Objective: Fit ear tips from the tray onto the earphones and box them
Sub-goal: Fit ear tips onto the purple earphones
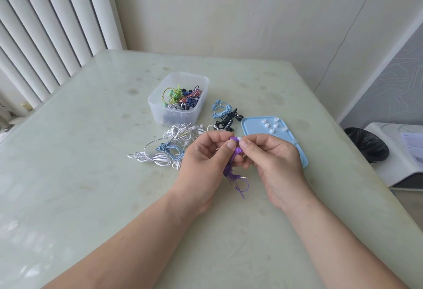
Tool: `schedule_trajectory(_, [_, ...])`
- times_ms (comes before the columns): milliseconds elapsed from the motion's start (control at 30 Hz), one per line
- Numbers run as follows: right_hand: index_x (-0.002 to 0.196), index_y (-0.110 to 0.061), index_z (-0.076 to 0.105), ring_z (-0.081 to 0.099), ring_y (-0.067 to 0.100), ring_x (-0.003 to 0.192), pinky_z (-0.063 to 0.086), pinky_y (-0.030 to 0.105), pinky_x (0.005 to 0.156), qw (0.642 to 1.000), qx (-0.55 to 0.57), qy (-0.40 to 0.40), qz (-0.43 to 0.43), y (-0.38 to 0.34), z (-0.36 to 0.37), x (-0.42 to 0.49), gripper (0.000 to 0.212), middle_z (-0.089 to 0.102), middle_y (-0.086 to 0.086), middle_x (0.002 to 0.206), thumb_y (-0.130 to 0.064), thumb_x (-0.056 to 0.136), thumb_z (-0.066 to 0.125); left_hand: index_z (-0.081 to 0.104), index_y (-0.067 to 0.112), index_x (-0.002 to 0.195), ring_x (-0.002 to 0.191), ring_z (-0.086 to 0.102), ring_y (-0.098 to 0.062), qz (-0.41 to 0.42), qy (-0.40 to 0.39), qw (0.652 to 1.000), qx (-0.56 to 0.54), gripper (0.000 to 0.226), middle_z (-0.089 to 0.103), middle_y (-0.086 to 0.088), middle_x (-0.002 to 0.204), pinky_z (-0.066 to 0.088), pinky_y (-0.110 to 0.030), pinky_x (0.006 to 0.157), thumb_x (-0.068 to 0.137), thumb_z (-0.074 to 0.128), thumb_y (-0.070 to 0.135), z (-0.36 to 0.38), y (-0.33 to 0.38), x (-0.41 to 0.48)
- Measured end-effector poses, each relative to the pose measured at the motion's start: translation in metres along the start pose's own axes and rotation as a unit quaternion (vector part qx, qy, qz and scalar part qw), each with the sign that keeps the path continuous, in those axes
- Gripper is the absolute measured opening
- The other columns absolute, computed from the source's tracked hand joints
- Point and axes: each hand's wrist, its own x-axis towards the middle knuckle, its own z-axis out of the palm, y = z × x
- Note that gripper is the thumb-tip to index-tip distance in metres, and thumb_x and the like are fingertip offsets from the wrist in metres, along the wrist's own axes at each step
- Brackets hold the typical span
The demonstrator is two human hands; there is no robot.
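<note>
I see a pale green, stained tabletop (91,174). On it stands a clear plastic box (160,110) of coloured earphones, with a loose heap of white and light-blue earphones (164,151) just in front. A blue coiled pair (220,109) and a black pair (226,120) lie beside the light-blue tray (251,126).

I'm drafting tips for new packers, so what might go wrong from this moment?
1. The right hand pinches a small white ear tip against the purple earphones held by the left hand; the tip may slip and roll away.
2. The cord dangling below the hands may snag the white earphones piled nearby.
</note>
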Motion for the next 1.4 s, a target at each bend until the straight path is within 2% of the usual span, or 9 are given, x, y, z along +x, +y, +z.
schedule_trajectory(100, [0.087,-0.004,0.075,0.064,0.026,0.066,0.049,0.029,0.059,1.0,-0.004,-0.007,0.005,0.0,0.0,0.001,0.01,0.071,0.017,0.076,0.0,0.093,0.068,0.064,-0.002,0.111,0.065,0.067,-0.021,0.003,-0.004,1.0,0.006,0.012,0.071,-0.012,0.082,0.058,-0.035,0.072,0.1,0.062,0.003,0.0,0.002,-0.002])
schedule_trajectory(300, [0.088,0.001,0.071,0.064,0.021,0.064,0.051,0.027,0.06,0.999,-0.042,-0.019,0.007,0.001,-0.001,0.002,0.009,0.071,0.013,0.073,0.0,0.095,0.065,0.059,-0.009,0.113,0.066,0.066,-0.025,0.012,0.0,1.0,0.013,0.016,0.07,-0.014,0.082,0.055,-0.049,0.08,0.101,0.061,0.001,0.003,0.001,-0.003])
schedule_trajectory(433, [0.09,0.002,0.069,0.065,0.018,0.064,0.051,0.027,0.061,0.998,-0.049,-0.024,0.008,0.002,0.0,0.003,0.009,0.071,0.011,0.074,0.0,0.096,0.064,0.058,-0.009,0.113,0.064,0.066,-0.023,0.016,0.012,1.0,0.023,0.016,0.069,-0.014,0.081,0.056,-0.046,0.077,0.101,0.061,0.001,0.005,0.002,-0.004])
schedule_trajectory(567, [0.09,0.001,0.071,0.065,0.019,0.066,0.051,0.027,0.061,0.999,-0.043,-0.018,0.008,0.004,0.002,0.004,0.008,0.071,0.01,0.073,-0.002,0.095,0.065,0.059,-0.008,0.113,0.065,0.065,-0.024,0.009,0.019,1.0,0.018,0.016,0.069,-0.014,0.082,0.053,-0.05,0.08,0.101,0.061,0.002,0.003,0.001,-0.001])
schedule_trajectory(867, [0.086,-0.003,0.074,0.067,0.021,0.062,0.052,0.028,0.059,0.998,-0.052,-0.002,-0.023,-0.001,0.001,0.007,0.011,0.074,0.013,0.072,0.002,0.093,0.067,0.063,0.0,0.113,0.079,0.066,-0.029,-0.014,0.022,1.0,0.009,0.014,0.069,-0.018,0.092,0.056,-0.049,0.088,0.1,0.064,0.007,-0.002,-0.003,0.005])
schedule_trajectory(1067, [0.094,-0.003,0.073,0.066,0.021,0.059,0.052,0.03,0.057,0.999,-0.036,0.011,-0.03,-0.002,0.0,0.007,0.012,0.075,0.012,0.078,0.007,0.093,0.065,0.062,-0.002,0.117,0.073,0.066,-0.023,-0.02,0.017,1.0,0.0,0.019,0.07,-0.014,0.087,0.058,-0.04,0.08,0.1,0.063,0.006,-0.003,0.0,0.005])
schedule_trajectory(1233, [0.098,-0.008,0.077,0.066,0.021,0.059,0.052,0.029,0.057,0.997,-0.066,-0.015,-0.038,-0.002,-0.002,0.011,0.015,0.076,0.009,0.075,0.003,0.091,0.069,0.061,-0.005,0.117,0.076,0.063,-0.03,-0.027,0.005,1.0,-0.004,0.021,0.068,-0.019,0.089,0.058,-0.046,0.084,0.1,0.064,0.006,-0.003,0.001,0.005])
schedule_trajectory(1333, [0.098,-0.006,0.076,0.07,0.02,0.061,0.056,0.027,0.06,0.995,-0.085,-0.032,-0.048,-0.004,-0.006,0.012,0.016,0.077,0.012,0.077,0.006,0.09,0.07,0.064,-0.006,0.113,0.068,0.063,-0.025,-0.032,0.001,0.999,-0.014,0.017,0.068,-0.02,0.09,0.062,-0.048,0.083,0.1,0.063,0.004,-0.002,0.001,0.005])
schedule_trajectory(1400, [0.1,-0.004,0.076,0.072,0.02,0.064,0.058,0.027,0.063,0.991,-0.108,-0.044,-0.062,-0.005,-0.008,0.011,0.015,0.076,0.016,0.08,0.006,0.09,0.07,0.065,-0.004,0.113,0.065,0.063,-0.021,-0.041,-0.003,0.999,-0.016,0.016,0.068,-0.018,0.088,0.062,-0.04,0.075,0.099,0.063,0.003,-0.003,0.003,0.005])
